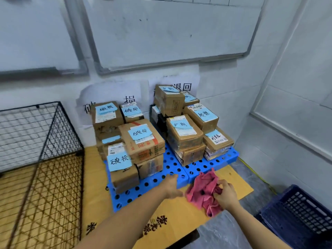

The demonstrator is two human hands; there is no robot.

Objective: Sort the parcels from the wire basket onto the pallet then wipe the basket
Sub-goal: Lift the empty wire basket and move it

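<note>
I see the black wire basket (pixel 41 141) standing at left, just beside the blue perforated pallet (pixel 197 166). Brown parcels (pixel 142 141) with blue handwritten notes sit stacked there in two groups. My right hand (pixel 226 194) grips a crumpled pink cloth (pixel 203 187) at the pallet's front edge.

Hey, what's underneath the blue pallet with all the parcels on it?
A yellow cardboard sheet lies under the blue pallet, showing past its front and left edges. The part directly beneath the pallet is covered by it and the stacked parcels.
</note>
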